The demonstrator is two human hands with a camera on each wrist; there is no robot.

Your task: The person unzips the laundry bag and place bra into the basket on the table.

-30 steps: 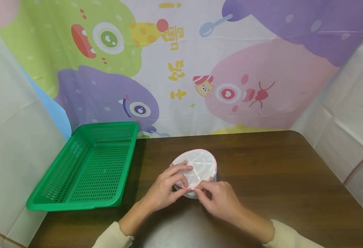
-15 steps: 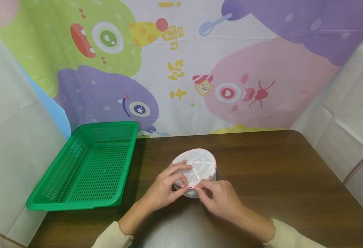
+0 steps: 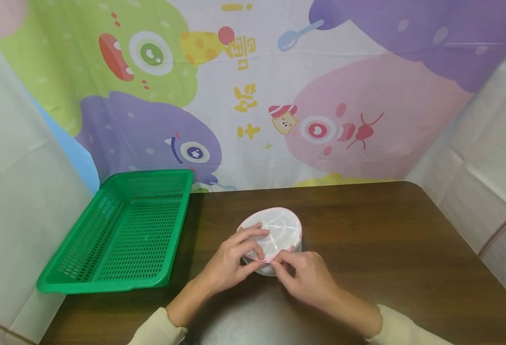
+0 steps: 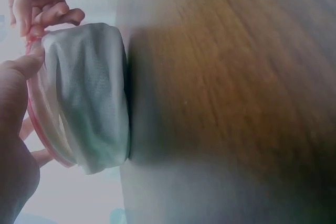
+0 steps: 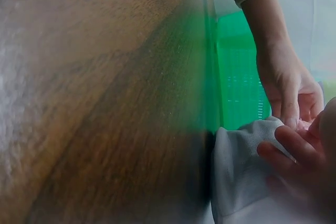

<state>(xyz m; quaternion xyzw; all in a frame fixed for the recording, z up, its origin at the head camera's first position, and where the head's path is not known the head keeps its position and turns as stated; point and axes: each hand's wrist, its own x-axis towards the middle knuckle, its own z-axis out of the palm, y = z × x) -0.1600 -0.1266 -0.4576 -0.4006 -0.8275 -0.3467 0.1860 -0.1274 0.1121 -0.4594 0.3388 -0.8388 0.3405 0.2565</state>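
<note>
A round white mesh laundry bag (image 3: pixel 285 229) with pink edging stands on the table, its flat lid facing up. In the left wrist view the mesh side of the bag (image 4: pixel 92 95) looks soft and slightly creased. My left hand (image 3: pixel 231 261) pinches the pink zipper edge at the near side, some of its fingers resting over the lid. Close beside it, my right hand (image 3: pixel 311 278) pinches the same zipper edge between thumb and forefinger. The zipper pull is mostly hidden by the fingertips. Whatever the bag contains cannot be seen.
A green perforated plastic basket (image 3: pixel 106 288) stands at the left of the dark wooden table (image 3: pixel 378 239), with nothing visible in it. A cartoon-printed cloth (image 3: pixel 253 158) hangs behind the table. Pale cloth walls (image 3: pixel 490 148) flank both sides.
Almost nothing differs. Both hands keep their hold on the zipper edge, and the bag's lid shifts very slightly.
</note>
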